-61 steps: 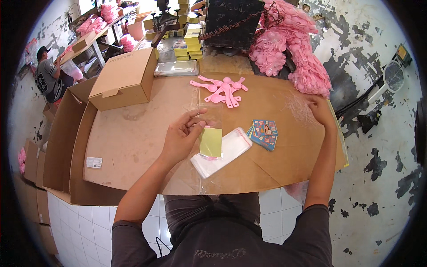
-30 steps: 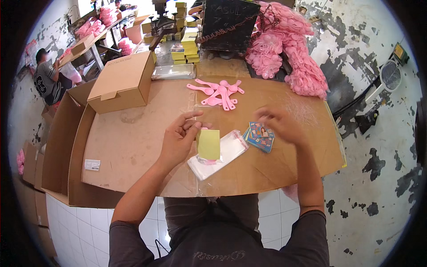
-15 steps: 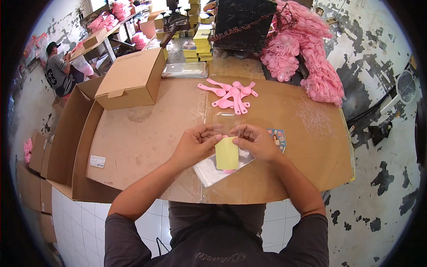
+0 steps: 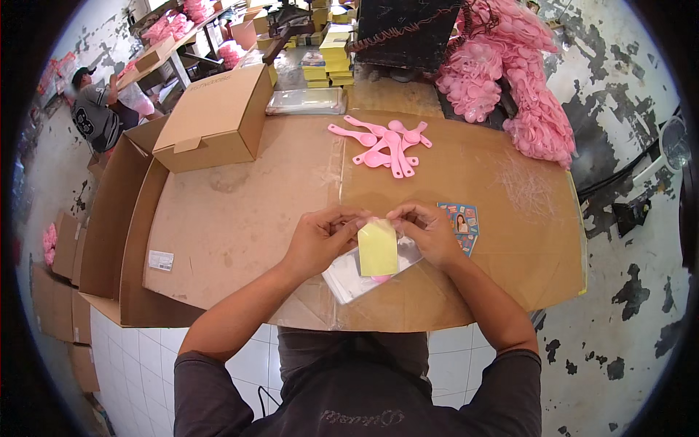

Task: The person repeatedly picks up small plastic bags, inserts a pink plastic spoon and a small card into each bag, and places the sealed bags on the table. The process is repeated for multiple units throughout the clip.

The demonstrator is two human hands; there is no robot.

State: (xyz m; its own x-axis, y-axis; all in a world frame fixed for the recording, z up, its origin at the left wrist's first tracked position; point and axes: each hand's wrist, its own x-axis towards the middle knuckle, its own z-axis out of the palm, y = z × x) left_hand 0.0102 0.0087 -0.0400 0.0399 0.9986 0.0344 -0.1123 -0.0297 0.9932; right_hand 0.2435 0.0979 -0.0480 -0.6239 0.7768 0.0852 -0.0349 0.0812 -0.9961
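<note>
Between both hands is a clear plastic bag with a yellow card (image 4: pixel 378 255) in it. Pink bits, apparently of a spoon, show at the card's top and bottom edges. My left hand (image 4: pixel 320 237) pinches the bag's upper left corner. With thumb and fingertips together, my right hand (image 4: pixel 428 231) grips the upper right corner. Under the card lies a stack of clear plastic bags (image 4: pixel 344 282), set at a slant. A colourful printed card (image 4: pixel 466 227) is partly covered by my right hand. Farther off, several pink measuring spoons (image 4: pixel 394 149) lie in a loose heap.
A closed cardboard box (image 4: pixel 212 116) stands at the far left, beside an open carton (image 4: pixel 120 218). Bundles of pink spoons (image 4: pixel 535 102) pile up at the far right. Behind are a flat clear pack (image 4: pixel 306 101) and yellow card stacks (image 4: pixel 336 58). Another person (image 4: pixel 102 109) sits at back left.
The clear flap that stood above my fingers no longer stands up; it appears folded down over the card's top. Both hands stay at the bag's corners. The view has shifted slightly.
</note>
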